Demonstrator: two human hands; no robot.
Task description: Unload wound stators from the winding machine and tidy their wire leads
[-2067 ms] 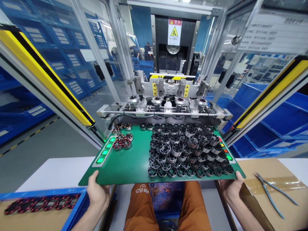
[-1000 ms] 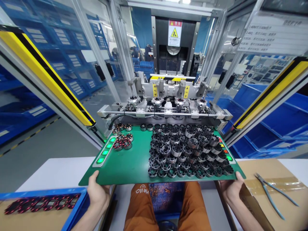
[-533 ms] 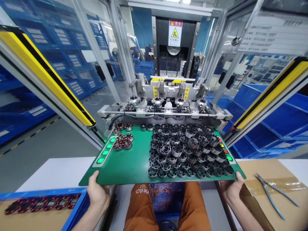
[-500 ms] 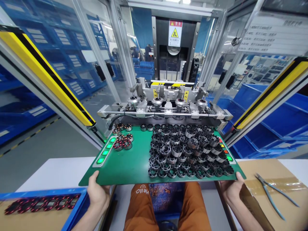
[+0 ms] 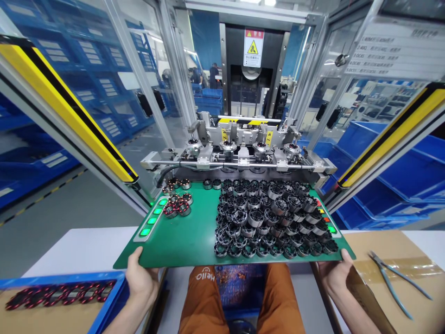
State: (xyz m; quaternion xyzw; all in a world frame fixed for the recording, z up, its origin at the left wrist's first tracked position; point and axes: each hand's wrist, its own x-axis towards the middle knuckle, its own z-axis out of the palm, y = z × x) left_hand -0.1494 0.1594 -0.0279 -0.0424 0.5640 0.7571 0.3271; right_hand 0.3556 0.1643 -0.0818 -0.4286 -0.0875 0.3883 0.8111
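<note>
At the front left corner of the green worktop [image 5: 194, 241], my left hand [image 5: 141, 278] grips the edge, thumb on top and fingers out of sight beneath. My right hand [image 5: 336, 273] holds the front right corner the same way. Stacked rows of bare black-and-metal motor stators [image 5: 255, 218] cover the right half of the worktop, the nearest ones close to my right thumb. Several copper-wound stators [image 5: 181, 204] sit at the back left, beside a strip of lit green buttons [image 5: 151, 220]. Two bare stators [image 5: 212, 184] stand apart at the back edge.
Behind the worktop stands a winding machine [image 5: 243, 155] with several round stations. Yellow-and-black posts [image 5: 69, 111] flank it. Wound stators lie in a blue-rimmed tray [image 5: 116, 283] at left. Pliers [image 5: 387, 273] rest on cardboard [image 5: 410, 250] at right, near blue bins [image 5: 382, 157].
My hands and the stators on the worktop stay in place. The round parts at the machine's stations look slightly shifted.
</note>
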